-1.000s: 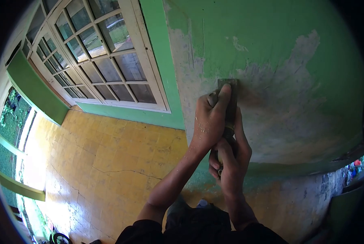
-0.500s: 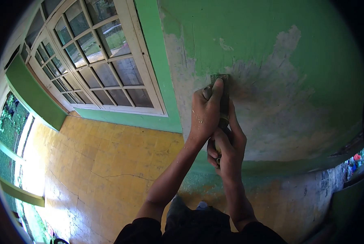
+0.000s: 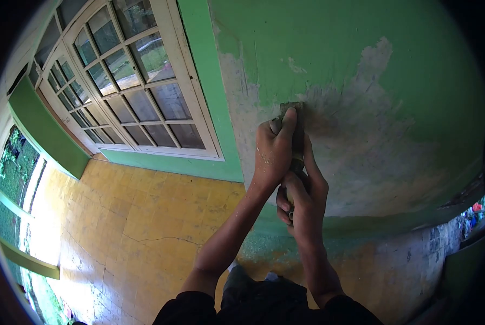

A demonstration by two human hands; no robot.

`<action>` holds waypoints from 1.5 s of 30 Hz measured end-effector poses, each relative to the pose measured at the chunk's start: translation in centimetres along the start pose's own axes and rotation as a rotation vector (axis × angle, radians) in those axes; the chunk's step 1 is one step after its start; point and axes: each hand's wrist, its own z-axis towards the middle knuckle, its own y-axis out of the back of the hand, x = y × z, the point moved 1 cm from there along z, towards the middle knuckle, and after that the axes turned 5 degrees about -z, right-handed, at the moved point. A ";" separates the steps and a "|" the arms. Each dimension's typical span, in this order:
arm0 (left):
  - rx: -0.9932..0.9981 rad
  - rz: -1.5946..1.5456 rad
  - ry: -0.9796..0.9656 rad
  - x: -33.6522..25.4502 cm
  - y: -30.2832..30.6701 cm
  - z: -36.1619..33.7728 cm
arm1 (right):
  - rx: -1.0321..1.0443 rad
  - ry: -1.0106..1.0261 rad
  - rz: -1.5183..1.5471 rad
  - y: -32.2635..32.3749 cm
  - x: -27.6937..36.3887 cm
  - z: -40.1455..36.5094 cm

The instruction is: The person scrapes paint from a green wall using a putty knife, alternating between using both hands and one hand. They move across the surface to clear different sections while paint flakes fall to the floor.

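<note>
To the right of the window point(image 3: 139, 100), a scraper point(image 3: 298, 130) lies with its blade end at the wall point(image 3: 329, 38), over the bare patch point(image 3: 372, 162) in the green paint. The left hand point(image 3: 270, 154) is closed around its upper part, thumb along the blade and pointing to the tip, which shows just beyond the fingers. The right hand point(image 3: 308, 208) grips the handle lower down, fingers curled around it. Pale flecks dot the left hand. Below the window spreads the yellow floor point(image 3: 155, 211).
</note>
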 end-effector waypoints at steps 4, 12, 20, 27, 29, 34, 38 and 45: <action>0.065 -0.045 -0.005 -1.4 0.0 0.6 | -0.012 0.026 0.031 -0.6 0.9 0.5; 0.061 -0.059 0.033 -0.2 -1.0 -0.3 | 0.013 0.024 0.061 1.5 0.5 0.4; 0.056 -0.061 -0.015 -0.6 -2.4 0.1 | -0.004 0.043 0.002 2.2 1.5 1.4; 0.013 -0.045 -0.012 0.3 -3.0 -0.2 | -0.022 -0.021 -0.049 3.1 1.3 0.5; 0.060 -0.086 -0.004 -0.6 -3.0 0.2 | -0.013 0.001 -0.047 3.0 2.0 1.1; 0.092 -0.142 0.031 -1.2 -3.1 0.0 | 0.009 0.056 -0.055 2.9 1.7 0.8; 0.076 -0.149 0.063 -1.1 -3.3 -0.3 | 0.017 0.022 -0.066 3.2 2.3 0.5; 0.133 -0.117 0.075 -1.0 -2.7 -0.2 | 0.049 0.041 -0.027 3.4 1.8 0.2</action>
